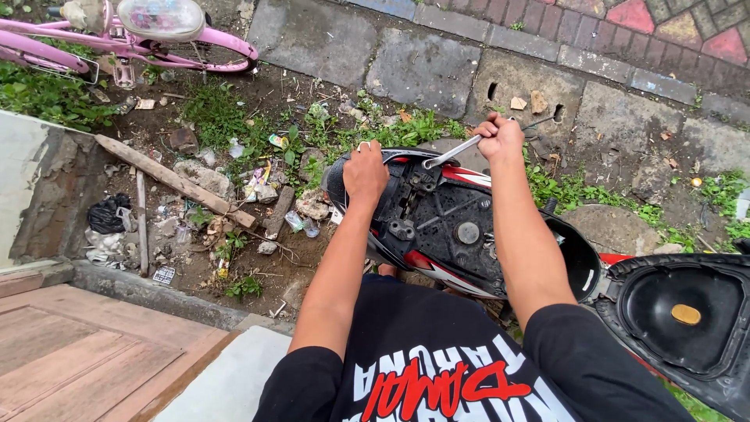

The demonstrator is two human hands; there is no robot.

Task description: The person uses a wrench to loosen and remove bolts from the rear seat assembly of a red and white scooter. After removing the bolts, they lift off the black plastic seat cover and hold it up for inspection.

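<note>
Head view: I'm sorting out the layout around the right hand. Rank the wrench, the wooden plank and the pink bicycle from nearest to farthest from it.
1. Wrench: gripped in the right hand, shaft angled down-left onto the scooter.
2. Wooden plank: on the dirt, well to the left.
3. Pink bicycle: top-left corner, farthest.

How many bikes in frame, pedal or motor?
2. A pink bicycle lies at the top left, cut off by the edge. A motor scooter sits at centre under the left hand and right hand, which grips a wrench. Others may be out of frame.
</note>
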